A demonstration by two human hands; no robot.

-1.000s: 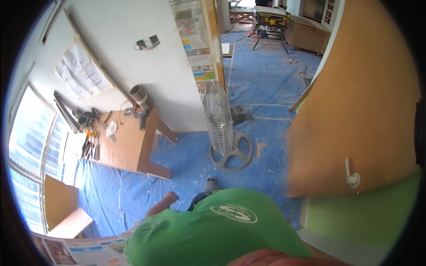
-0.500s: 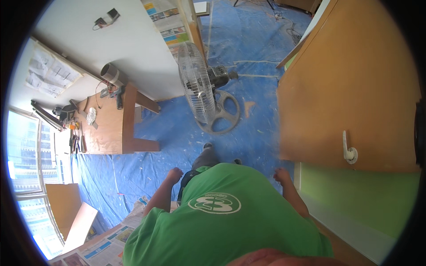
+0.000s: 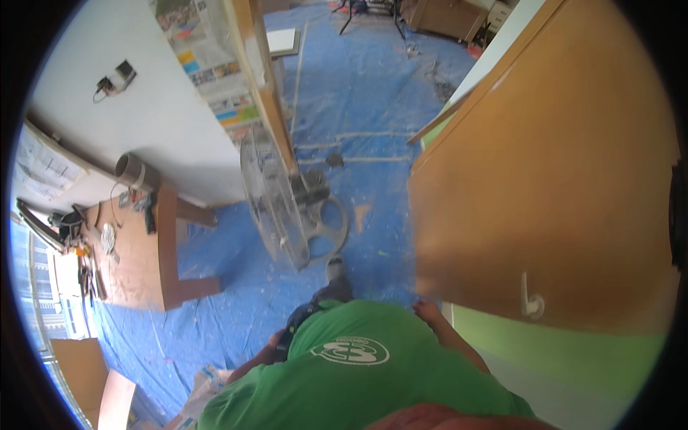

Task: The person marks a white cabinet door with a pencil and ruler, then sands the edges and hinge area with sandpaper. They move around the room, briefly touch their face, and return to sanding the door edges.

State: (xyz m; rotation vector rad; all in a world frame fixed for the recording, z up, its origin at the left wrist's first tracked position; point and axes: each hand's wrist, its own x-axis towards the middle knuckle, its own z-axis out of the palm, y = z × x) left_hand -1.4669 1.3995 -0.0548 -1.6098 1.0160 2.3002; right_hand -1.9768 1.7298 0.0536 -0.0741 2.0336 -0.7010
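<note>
My right hand hangs beside my body, its fingers loosely curled with nothing seen in them. It is nearest the lower edge of the wooden door, which has a white lever handle. Low at my left hip is my left hand, its fingers hidden against my dark trousers. Ahead of me, to the left, stands a floor fan with a wire cage and a grey round base. One shoe of mine shows close to that base.
Blue sheeting covers the floor. At left, a wooden table bears tools and a cylinder. A wooden post rises behind the fan; newspaper covers the wall beside it. A brown panel leans at lower left.
The fan, table and door now sit lower and further left in view, and the fan is nearer my foot. My right hand has come closer to my body; my left hand has dropped back to my hip.
</note>
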